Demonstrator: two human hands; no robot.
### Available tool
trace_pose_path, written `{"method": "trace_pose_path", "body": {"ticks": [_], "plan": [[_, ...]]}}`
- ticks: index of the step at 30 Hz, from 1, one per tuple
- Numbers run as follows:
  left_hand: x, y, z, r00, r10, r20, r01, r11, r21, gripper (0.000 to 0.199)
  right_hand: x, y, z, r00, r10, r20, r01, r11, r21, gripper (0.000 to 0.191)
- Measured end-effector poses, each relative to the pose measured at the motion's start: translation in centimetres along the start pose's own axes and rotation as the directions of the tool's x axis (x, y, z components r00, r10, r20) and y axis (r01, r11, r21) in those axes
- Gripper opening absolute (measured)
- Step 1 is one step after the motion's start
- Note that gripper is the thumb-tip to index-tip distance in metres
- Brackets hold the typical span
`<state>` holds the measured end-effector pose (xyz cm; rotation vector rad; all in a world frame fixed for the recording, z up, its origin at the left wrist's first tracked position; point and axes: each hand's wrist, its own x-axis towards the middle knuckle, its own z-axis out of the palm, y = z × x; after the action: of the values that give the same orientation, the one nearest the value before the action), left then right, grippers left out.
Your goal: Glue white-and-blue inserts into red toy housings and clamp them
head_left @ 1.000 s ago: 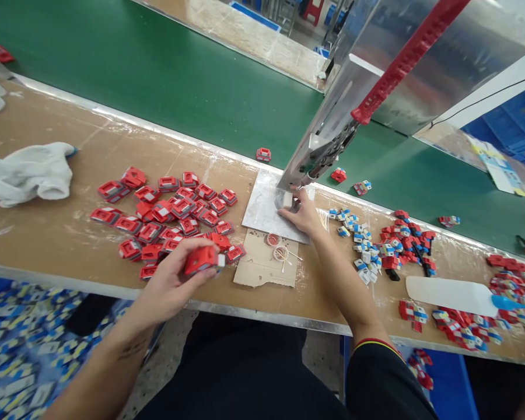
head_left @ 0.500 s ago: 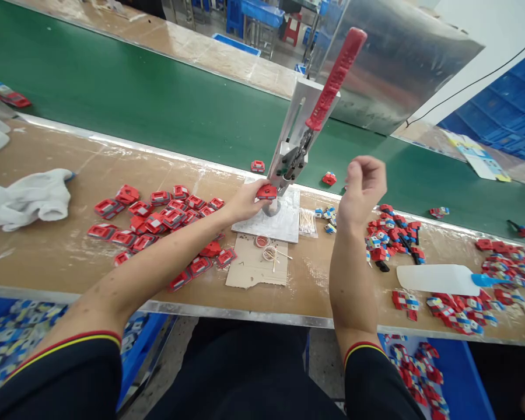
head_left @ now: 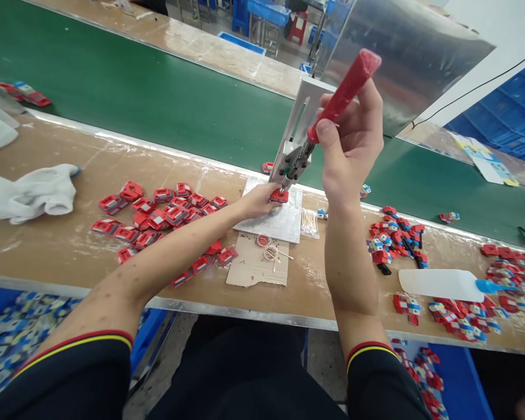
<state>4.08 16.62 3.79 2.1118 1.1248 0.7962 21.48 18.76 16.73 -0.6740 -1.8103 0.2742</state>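
My left hand (head_left: pixel 259 201) grips a small red plastic part (head_left: pixel 280 196) at the foot of the hand press (head_left: pixel 294 153), over its metal base plate (head_left: pixel 289 217). The press's plunger tip comes down right at the part; whether they touch I cannot tell. Higher up, my right hand (head_left: pixel 354 140) is closed around the red lever handle (head_left: pixel 347 87), thumb on its lower end. Many red parts (head_left: pixel 175 216) lie in a loose pile left of the press. A cardboard piece (head_left: pixel 254 268) in front bears two small round dishes (head_left: pixel 270 252) with cotton swabs.
Behind the bench runs a green conveyor belt (head_left: pixel 157 111) carrying scattered parts. To the right are a bag of cotton swabs (head_left: pixel 310 223), a white bottle (head_left: pixel 440 283) and piles of red-and-blue pieces (head_left: pixel 394 239). A white glove (head_left: pixel 48 192) lies left. Blue bins (head_left: pixel 459 373) stand below.
My right hand has risen from beside the press and taken hold of the lever handle. My left hand has brought the red part in under the plunger.
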Motion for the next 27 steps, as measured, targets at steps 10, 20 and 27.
{"method": "trace_pose_path", "body": {"ticks": [10, 20, 27], "plan": [[0.1, 0.3, -0.1, 0.999, 0.042, 0.018, -0.041, 0.999, -0.013, 0.025, -4.7, -4.7, -1.9, 0.980, -0.190, 0.055, 0.189, 0.982, 0.009, 0.022], [-0.4, 0.1, 0.6, 0.999, 0.032, -0.039, -0.033, 0.999, -0.015, 0.033, -6.1, -4.2, -2.7, 0.959, -0.195, 0.206, 0.200, 0.980, -0.004, 0.018], [-0.5, 0.4, 0.8, 0.998, 0.021, -0.056, -0.023, 0.999, -0.037, 0.034, -9.0, -5.4, -2.6, 0.979, 0.146, 0.142, -0.150, 0.988, 0.020, 0.024]]}}
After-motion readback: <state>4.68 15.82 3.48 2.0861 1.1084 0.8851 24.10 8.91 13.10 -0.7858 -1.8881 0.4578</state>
